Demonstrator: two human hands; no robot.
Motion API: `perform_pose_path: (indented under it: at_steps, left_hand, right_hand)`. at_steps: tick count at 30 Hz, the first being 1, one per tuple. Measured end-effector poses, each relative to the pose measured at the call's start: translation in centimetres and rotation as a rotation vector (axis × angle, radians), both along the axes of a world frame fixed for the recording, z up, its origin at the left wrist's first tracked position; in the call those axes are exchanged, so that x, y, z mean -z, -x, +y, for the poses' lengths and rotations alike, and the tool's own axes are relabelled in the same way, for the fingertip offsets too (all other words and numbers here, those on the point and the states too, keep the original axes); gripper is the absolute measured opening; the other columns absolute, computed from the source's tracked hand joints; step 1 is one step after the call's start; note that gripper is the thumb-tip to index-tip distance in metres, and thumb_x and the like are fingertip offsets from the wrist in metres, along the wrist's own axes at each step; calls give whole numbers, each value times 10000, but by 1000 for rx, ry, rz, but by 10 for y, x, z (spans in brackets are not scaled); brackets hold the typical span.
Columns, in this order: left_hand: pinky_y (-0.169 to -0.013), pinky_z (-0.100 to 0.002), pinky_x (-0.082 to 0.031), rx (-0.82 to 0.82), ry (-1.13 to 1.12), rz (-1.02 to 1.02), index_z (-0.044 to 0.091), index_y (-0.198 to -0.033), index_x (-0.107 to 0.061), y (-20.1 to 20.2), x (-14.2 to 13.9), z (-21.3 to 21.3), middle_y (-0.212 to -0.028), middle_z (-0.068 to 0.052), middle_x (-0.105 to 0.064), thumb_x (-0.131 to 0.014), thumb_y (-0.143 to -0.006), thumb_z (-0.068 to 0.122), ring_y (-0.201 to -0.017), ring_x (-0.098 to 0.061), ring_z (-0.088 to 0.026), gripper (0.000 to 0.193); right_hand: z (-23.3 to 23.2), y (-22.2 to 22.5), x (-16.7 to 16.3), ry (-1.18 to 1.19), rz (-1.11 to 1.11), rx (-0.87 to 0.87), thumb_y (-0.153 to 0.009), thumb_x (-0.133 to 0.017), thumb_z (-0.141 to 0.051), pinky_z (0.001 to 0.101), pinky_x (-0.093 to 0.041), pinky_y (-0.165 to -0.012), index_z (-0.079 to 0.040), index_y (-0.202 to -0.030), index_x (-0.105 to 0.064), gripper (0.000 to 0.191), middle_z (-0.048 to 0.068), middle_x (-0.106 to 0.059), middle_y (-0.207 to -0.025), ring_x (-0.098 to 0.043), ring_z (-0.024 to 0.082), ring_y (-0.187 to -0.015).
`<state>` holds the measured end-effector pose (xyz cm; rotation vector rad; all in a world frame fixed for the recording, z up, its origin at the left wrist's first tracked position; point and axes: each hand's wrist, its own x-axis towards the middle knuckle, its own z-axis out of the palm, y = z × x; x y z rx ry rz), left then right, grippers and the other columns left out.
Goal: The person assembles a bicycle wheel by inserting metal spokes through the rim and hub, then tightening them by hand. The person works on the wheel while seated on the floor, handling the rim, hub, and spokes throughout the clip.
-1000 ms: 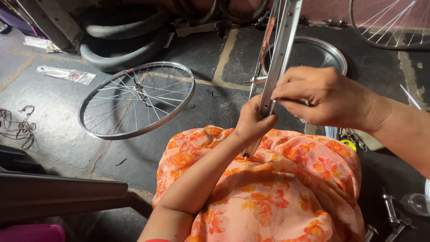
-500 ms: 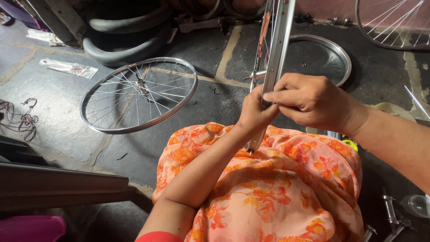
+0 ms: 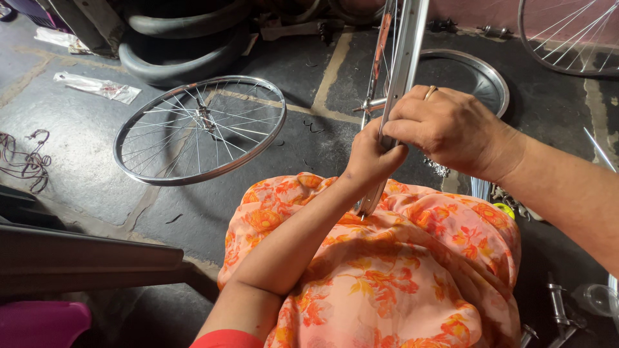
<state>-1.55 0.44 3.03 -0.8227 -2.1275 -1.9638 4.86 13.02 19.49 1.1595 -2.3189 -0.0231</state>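
Observation:
A bicycle wheel rim [image 3: 407, 58] stands upright on its edge, resting on my lap, which is covered in orange flowered cloth [image 3: 400, 270]. My left hand [image 3: 371, 158] grips the rim from the near side, fingers closed around its lower part. My right hand [image 3: 451, 129], a ring on one finger, closes over the rim from the right, fingertips pinched at the rim beside the left hand. Spokes and a hub axle [image 3: 369, 104] show behind the rim.
A spoked wheel [image 3: 200, 129] lies flat on the dark stone floor to the left. Black tyres [image 3: 180, 38] are stacked at the back. A bare metal rim [image 3: 480, 74] lies behind my hands; another spoked wheel [image 3: 567, 32] sits top right. Small metal parts [image 3: 558, 309] lie bottom right.
Both hands have stayed on the upright rim, shifting slightly upward along it. The view has moved a little, so the flat wheel sits slightly higher in frame.

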Motion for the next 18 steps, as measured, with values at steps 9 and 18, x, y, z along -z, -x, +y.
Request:
perform_pose_path:
  at_steps: [9,18]
  left_hand:
    - [-745,-327,-565,-3,2,13,64,-1073,-656,0,1,1,-839,-81,-692,-706,-780,186,-757,-669,-170,322]
    - [-696,-338,-554,-22,16,-15,48,-981,-627,0,2,0,-797,-79,-668,-729,-816,206,-732,-644,-182,251]
  right_hand:
    - [-5,-1,-4,-8,8,5,-779,-682,-49,346,-561,-777,-101,-894,-723,133,-3,-712,-936,-684,218,-919]
    - [-8,-4,-7,-103,63,15,-786,-668,-66,345,-573,-784,-77,-950,-695,167,31,-700,-925,-705,216,-906]
